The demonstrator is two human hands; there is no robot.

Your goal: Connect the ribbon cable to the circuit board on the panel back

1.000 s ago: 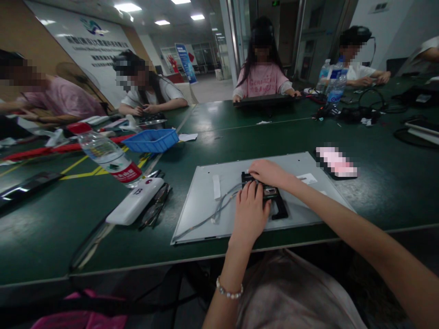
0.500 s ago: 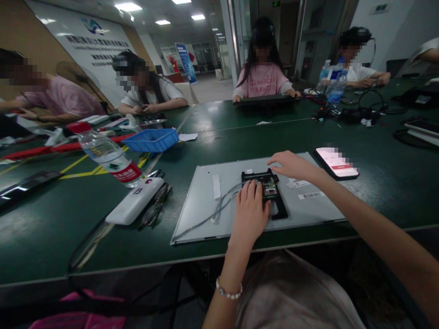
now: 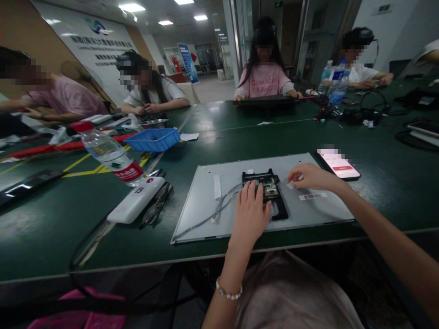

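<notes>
A grey metal panel lies flat on the green table in front of me. A black frame with a small circuit board sits on its middle, and grey cables run off to the left. My left hand lies flat on the near left part of the black frame, fingers stretched out. My right hand hovers low over the panel just right of the frame, fingers curled beside a small white label. A barcode sticker lies near it.
A lit phone lies right of the panel. To the left are a white power bank, glasses, a water bottle and a blue tray. Other people work along the far table edges, with bottles and cables at the back right.
My right hand left the top of the black frame, swung right and came back toward me beside the white label. My left hand stayed on the frame.
</notes>
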